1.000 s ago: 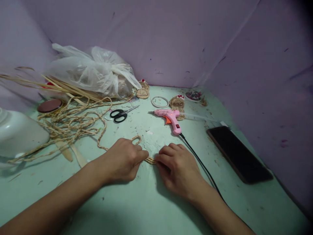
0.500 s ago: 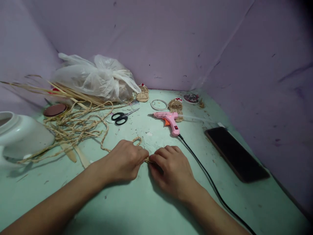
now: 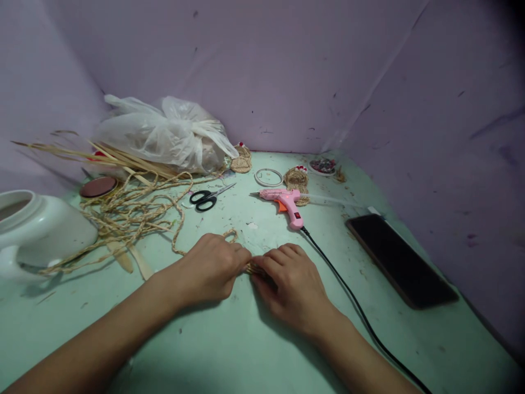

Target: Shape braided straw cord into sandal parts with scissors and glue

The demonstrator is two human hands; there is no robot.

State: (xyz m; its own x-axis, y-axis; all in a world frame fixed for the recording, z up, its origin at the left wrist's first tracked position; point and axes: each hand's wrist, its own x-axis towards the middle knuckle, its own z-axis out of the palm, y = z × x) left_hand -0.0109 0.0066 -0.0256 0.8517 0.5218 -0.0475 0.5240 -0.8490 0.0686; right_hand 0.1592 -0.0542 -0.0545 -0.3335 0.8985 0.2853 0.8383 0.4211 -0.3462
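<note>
Close together at the middle of the table, my left hand (image 3: 213,268) and my right hand (image 3: 289,284) both pinch a small piece of braided straw rope (image 3: 249,268). Most of that piece is hidden by my fingers. A loop of the rope (image 3: 232,234) pokes up behind my left hand, and its length runs left into a loose tangle (image 3: 135,210). Beyond my hands lies a pink glue gun (image 3: 289,202) with a clear glue stick in its back. Black-handled scissors (image 3: 207,200) rest open to the left of it.
A black phone (image 3: 402,260) lies at the right, beside the glue gun's cord (image 3: 348,298). Coiled straw pieces (image 3: 296,178) with red beads, a tape ring (image 3: 268,177) and a dish of beads (image 3: 322,166) stand behind. At left are a white jug (image 3: 53,227) and a plastic bag (image 3: 164,131).
The view has shifted slightly, so everything sits a little further right and lower. My hands keep nearly the same pinch on the rope.
</note>
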